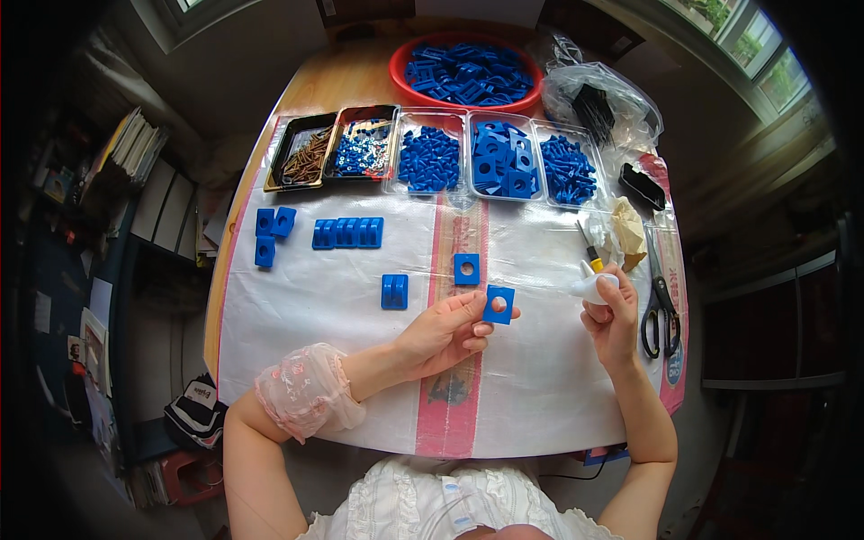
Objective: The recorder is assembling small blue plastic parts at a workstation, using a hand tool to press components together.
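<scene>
Left of centre in the frame a ridged blue block (394, 292) sits on the covered desk (319, 81), at the middle your left hand (454, 326) pinches a holed blue plate (509, 304), and rightward your right hand (612, 317) grips a white bottle (590, 290) near black scissors (661, 292).

Room: most likely one in a home, used as a small workspace
Window (751, 54): far right, greenery outside
Left side: dark shelf unit (144, 214) with stacked papers or books (137, 144), a black-and-white bag (196, 416) near it, beside red plastic furniture (200, 481)
Table: bare wood (335, 76) at the far left, mostly under a white, pink-striped sheet (306, 360)
Work signs: five trays (507, 197) of sorted small parts, a red basin (398, 70) of blue pieces, scissors (662, 290)
</scene>
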The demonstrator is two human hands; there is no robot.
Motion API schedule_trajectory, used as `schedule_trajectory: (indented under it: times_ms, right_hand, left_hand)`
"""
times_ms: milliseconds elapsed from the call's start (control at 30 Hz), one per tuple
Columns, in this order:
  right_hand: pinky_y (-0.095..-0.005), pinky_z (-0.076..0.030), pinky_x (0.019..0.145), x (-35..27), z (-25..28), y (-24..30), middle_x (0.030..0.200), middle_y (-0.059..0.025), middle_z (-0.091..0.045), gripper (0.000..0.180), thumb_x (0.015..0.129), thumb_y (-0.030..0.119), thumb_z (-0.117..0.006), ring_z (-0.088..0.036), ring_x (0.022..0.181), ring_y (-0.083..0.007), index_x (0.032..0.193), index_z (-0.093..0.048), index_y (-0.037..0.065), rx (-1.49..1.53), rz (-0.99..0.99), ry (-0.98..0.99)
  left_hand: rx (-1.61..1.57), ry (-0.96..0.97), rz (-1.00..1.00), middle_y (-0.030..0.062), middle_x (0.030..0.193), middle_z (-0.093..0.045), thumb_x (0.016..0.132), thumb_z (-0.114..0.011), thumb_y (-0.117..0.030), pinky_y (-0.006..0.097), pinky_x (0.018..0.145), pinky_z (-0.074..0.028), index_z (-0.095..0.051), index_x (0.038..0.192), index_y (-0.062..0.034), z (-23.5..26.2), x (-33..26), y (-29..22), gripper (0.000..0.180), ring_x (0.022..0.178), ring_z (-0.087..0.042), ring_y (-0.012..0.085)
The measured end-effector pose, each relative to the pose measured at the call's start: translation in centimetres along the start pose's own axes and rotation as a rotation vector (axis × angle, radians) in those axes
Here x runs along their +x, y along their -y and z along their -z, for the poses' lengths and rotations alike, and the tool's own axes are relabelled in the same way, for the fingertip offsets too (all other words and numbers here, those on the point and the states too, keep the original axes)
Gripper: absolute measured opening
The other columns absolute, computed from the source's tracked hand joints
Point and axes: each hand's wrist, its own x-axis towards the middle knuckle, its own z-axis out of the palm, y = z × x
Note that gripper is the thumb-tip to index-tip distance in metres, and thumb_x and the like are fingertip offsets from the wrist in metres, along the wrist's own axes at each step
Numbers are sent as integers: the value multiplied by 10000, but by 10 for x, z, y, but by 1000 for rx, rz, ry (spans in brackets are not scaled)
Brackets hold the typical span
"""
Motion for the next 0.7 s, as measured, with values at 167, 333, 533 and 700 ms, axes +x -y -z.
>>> schedule_trajectory:
  times_ms: [167,333,533,700]
  right_hand:
    - [-181,-175,423,0,0,0,605,86,-379,165,933,220,-635,-288,490,12,859,-503,155,-15,-1,-8]
    - [-181,-175,421,0,-1,0,607,85,-378,169,934,220,-635,-285,490,11,858,-500,152,-11,-1,-7]
    - [-180,-168,411,1,-2,-1,577,86,-332,186,944,240,-618,-239,468,10,856,-480,150,-30,1,-12]
    - [-180,-168,411,1,-2,-1,576,87,-330,183,945,237,-616,-239,467,10,859,-478,152,-28,2,-6]
  left_hand:
    - [2,22,5,106,1259,-570,1067,-434,-312,183,624,-434,-541,1208,-36,3,0,0,328,766,-489,30]
    - [1,30,6,107,1266,-568,1067,-434,-311,183,626,-433,-537,1218,-33,3,0,0,333,769,-486,31]
    - [1,30,6,111,1267,-565,1067,-434,-308,184,627,-435,-534,1226,-29,3,0,0,336,770,-485,31]
    - [4,29,5,113,1263,-566,1067,-432,-314,185,625,-434,-534,1223,-31,2,0,0,338,770,-484,32]
